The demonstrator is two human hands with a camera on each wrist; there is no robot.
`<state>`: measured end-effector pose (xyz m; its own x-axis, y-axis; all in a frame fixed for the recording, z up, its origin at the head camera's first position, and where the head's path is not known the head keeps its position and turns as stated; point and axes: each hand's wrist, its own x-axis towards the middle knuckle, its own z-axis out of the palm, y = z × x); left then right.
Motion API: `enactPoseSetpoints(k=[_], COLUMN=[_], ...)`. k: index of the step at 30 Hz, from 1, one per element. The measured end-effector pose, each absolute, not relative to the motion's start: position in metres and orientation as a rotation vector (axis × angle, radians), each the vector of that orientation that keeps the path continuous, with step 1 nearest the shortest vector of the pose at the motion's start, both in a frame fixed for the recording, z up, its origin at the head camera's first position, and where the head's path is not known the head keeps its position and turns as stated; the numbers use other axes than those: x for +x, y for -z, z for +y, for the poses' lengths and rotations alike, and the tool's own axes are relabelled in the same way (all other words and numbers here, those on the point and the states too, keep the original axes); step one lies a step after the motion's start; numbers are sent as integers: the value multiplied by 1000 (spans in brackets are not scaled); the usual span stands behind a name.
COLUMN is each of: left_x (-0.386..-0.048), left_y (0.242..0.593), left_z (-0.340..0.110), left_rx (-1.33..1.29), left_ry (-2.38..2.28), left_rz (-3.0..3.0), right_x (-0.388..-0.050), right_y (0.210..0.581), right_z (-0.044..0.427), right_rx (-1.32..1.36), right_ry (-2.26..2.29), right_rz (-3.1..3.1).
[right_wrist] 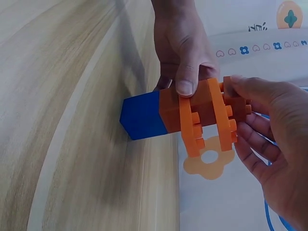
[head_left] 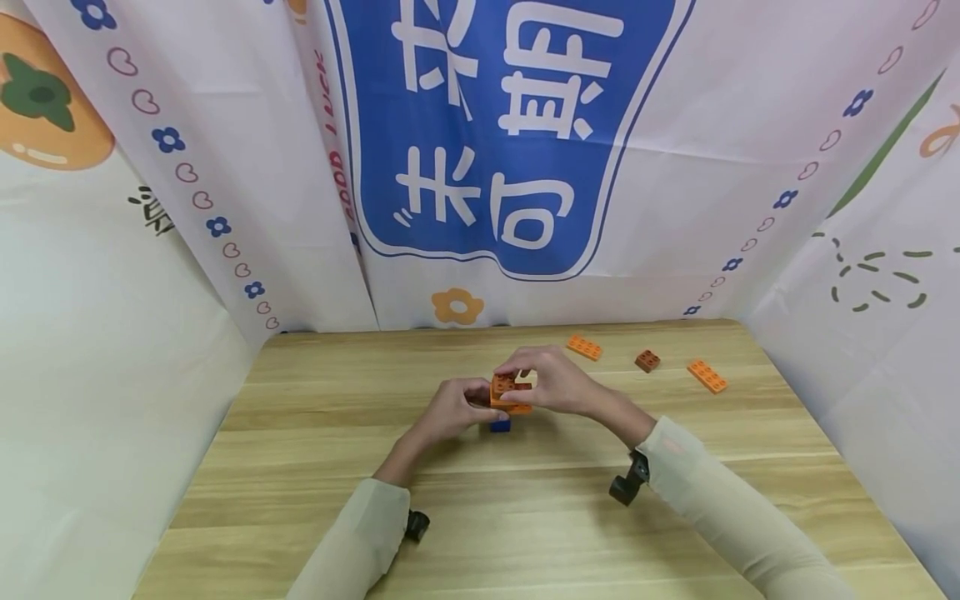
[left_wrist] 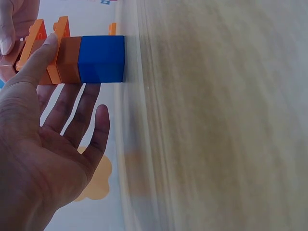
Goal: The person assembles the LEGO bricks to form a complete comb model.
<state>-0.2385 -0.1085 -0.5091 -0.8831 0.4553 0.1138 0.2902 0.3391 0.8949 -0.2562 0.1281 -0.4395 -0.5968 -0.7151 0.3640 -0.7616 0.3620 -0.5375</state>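
A stack of toy building bricks stands on the table between the hands. Its base is a blue block (right_wrist: pixel 144 115); above it come a brown brick (left_wrist: pixel 69 60), an orange plate (right_wrist: pixel 188 126), another brown brick and a second orange plate (right_wrist: pixel 220 115). Both plates jut out to one side. With thumb and fingers my left hand (head_left: pixel 453 408) holds the stack around its brown and orange layers. My right hand (head_left: pixel 557 382) pinches a brown brick (right_wrist: pixel 237 103) at the top of the stack. Whether that brick is fully seated, I cannot tell.
Right of the stack, toward the back of the wooden table (head_left: pixel 480 517), lie an orange plate (head_left: pixel 584 347), a small brown brick (head_left: pixel 647 360) and another orange plate (head_left: pixel 707 377). A printed cloth (head_left: pixel 645 275) hangs behind the table's rear edge.
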Motion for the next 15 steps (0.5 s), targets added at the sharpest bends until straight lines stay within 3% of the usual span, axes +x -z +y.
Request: enactPoseSetpoints(k=[15], left_x=[-238], left_y=[508], left_z=[-108], left_rx=[681], left_ry=[-1581], left_rz=[2421], right_x=[-258], right_y=[438], right_z=[129], right_rx=[1364], right_ry=[-1073], right_rz=[-2548])
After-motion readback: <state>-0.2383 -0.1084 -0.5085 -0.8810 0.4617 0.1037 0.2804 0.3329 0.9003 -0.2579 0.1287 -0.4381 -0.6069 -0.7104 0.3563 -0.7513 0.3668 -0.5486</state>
